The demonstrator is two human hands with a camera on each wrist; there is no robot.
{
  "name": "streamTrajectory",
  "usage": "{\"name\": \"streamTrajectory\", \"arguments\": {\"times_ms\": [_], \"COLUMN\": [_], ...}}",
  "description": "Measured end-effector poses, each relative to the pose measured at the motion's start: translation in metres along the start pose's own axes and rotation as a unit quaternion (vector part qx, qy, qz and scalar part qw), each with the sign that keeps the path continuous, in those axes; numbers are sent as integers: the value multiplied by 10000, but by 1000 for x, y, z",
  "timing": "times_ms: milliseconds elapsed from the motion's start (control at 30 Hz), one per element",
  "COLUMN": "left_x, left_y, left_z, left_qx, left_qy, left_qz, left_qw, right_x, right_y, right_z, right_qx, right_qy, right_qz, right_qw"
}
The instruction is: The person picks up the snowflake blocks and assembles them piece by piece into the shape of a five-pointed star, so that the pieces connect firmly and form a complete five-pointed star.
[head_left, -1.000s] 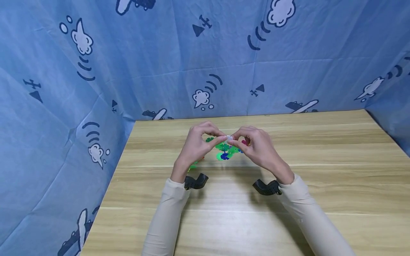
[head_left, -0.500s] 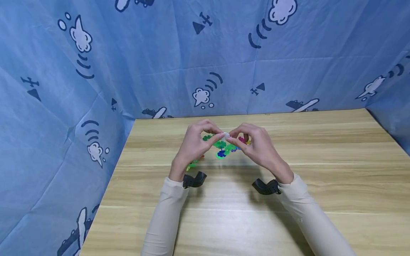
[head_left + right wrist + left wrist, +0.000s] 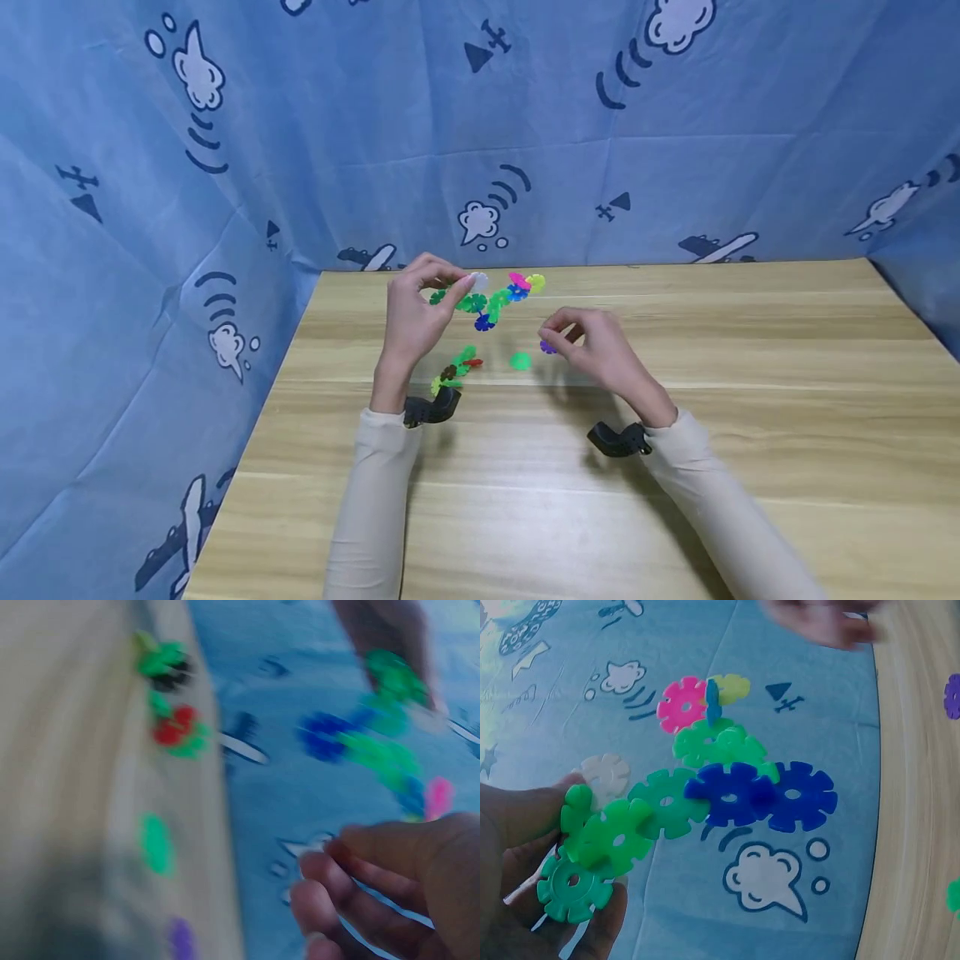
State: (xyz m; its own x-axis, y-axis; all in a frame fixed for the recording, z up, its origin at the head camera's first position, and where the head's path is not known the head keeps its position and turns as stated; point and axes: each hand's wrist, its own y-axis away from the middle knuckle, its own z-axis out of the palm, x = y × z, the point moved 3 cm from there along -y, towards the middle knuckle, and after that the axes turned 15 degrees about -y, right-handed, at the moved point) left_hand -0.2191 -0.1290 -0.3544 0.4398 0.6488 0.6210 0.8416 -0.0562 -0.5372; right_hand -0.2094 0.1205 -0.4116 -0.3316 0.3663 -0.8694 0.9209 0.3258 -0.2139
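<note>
While the left hand (image 3: 416,312) holds the chain (image 3: 676,814) of linked discs in the air above the far part of the table (image 3: 750,367), the right hand (image 3: 596,346) is well apart from it, nearer the person. The left thumb and forefinger pinch the chain at its white disc (image 3: 609,766), and the other fingers are bent behind the green discs (image 3: 619,851) at that end. Farther along come two dark blue discs (image 3: 802,814), then light green ones (image 3: 694,746), with a blue disc (image 3: 713,697) seen edge-on between a pink disc (image 3: 676,712) and a yellow disc (image 3: 735,688) at the other end.

The right hand is loosely curled and has hold of nothing, its thumb and fingertips a little apart in the blurred right wrist view. In the head view its fingertips partly cover a purple disc (image 3: 548,347), which lies on the table in the wrist views. Near that, to its left, a single green disc (image 3: 521,361) lies by itself. Farther left, beside the left wrist, is a cluster (image 3: 448,372) of green, brown, red and yellow-green discs.

Both arms wear pale sleeves (image 3: 371,500) and black wrist mounts (image 3: 618,439). A blue curtain (image 3: 390,108) printed with planes and clouds hangs behind the table.
</note>
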Motion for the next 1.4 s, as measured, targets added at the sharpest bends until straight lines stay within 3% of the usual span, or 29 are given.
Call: {"name": "streamTrajectory", "arguments": {"times_ms": [100, 200, 367, 567, 767, 1067, 1200, 1400], "left_x": [-2, -3, -6, -6, -5, -3, -4, -4], "left_y": [-1, -2, -1, 2, 2, 1, 1, 1], "left_z": [-3, -5, -4, -4, -2, -3, -3, -3], "left_qx": [130, 148, 57, 46, 21, -65, -75, -49], "left_qy": [10, 80, 124, 87, 172, 170, 214, 303], "left_qz": [-106, -119, -116, -187, -138, -114, -129, -161], "left_qw": [9999, 9998, 9998, 9998, 9998, 9998, 9997, 9994], "right_x": [3, 1, -3, -7, -10, -9, -11, -6], "right_y": [2, 3, -2, -8, -10, -7, -7, -9], "right_z": [28, 59, 103, 131, 130, 107, 97, 80], "right_qx": [-691, -1100, -1499, -1737, -1687, -2137, -2451, -2977], "right_qy": [-41, -71, 379, 1129, 1144, 631, 457, -345], "right_qz": [-110, -491, -1134, -1335, -1235, -623, -453, -42], "right_qw": [9975, 9927, 9814, 9692, 9712, 9729, 9674, 9540]}}
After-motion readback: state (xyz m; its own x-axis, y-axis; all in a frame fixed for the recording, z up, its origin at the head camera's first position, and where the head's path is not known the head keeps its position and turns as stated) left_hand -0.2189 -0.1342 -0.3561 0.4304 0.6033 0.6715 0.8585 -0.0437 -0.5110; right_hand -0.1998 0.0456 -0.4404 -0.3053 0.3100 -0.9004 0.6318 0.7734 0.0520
